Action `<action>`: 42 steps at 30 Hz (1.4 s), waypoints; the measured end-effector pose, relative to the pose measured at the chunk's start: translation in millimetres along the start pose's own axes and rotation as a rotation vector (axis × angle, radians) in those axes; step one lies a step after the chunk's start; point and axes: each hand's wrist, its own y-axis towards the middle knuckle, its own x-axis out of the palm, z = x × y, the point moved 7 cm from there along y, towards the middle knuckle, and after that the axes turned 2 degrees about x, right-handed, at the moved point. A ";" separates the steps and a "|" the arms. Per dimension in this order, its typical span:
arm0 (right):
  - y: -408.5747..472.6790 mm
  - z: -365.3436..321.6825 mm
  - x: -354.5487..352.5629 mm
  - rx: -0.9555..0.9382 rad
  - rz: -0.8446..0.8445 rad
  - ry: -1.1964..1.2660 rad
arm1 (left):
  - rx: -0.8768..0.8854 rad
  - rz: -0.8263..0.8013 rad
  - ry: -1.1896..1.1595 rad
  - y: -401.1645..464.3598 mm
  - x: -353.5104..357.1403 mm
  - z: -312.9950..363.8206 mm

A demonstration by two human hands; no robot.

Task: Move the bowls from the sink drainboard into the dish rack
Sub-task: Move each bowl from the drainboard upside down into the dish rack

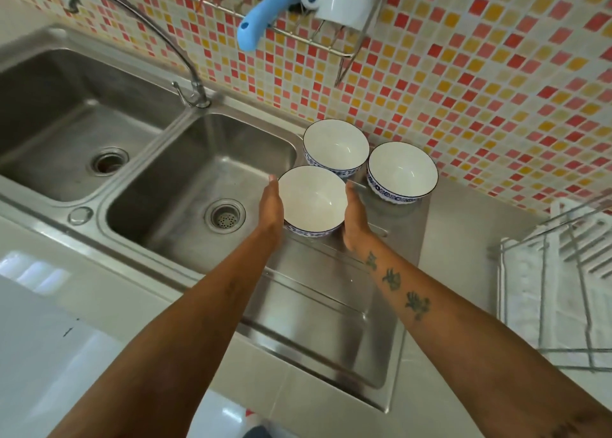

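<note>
I see the nearest bowl [313,201] upright on the drainboard [318,308], framed by flat, straight-fingered hands: my left hand [272,202] against its left side, my right hand [354,217] against its right (true grip, I cannot tell). Two further bowls [336,146] [401,171] stand beyond; the dish rack [559,282] waits far right.

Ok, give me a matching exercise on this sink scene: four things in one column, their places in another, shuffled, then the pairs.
Things:
1. nearest bowl
2. dish rack
3. faucet
4. blue handle

Places:
A. far right on the counter
B. between the left hand and right hand
C. hanging out of the wall rack
D. behind the divider between the two sink basins

Pairs: 1-B, 2-A, 3-D, 4-C
</note>
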 end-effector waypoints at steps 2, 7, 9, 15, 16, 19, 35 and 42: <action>-0.7 -1.5 -0.1 0.012 -0.007 0.022 | -0.010 0.007 -0.021 -4.4 0.9 3.2; -11.8 -11.4 -3.8 0.011 -0.009 0.082 | -0.040 -0.020 -0.120 -25.1 9.0 8.7; -22.6 -25.2 -7.0 -0.023 0.012 0.091 | -0.067 -0.016 -0.204 -34.6 16.4 13.7; -72.8 -106.7 -33.1 -0.199 0.138 0.151 | -0.132 -0.180 -0.387 -84.2 67.5 56.3; -84.6 -122.1 -38.8 -0.221 0.146 0.134 | -0.144 -0.206 -0.382 -93.2 75.3 64.3; -130.4 -176.2 -58.6 -0.353 0.163 0.073 | -0.194 -0.371 -0.359 -130.4 107.6 94.6; -385.0 -334.0 -260.2 -0.970 0.438 0.143 | -0.228 -1.247 0.037 -396.4 284.3 153.6; -423.6 -335.6 -337.9 -1.046 0.466 0.199 | -0.227 -1.308 0.151 -447.9 338.1 136.5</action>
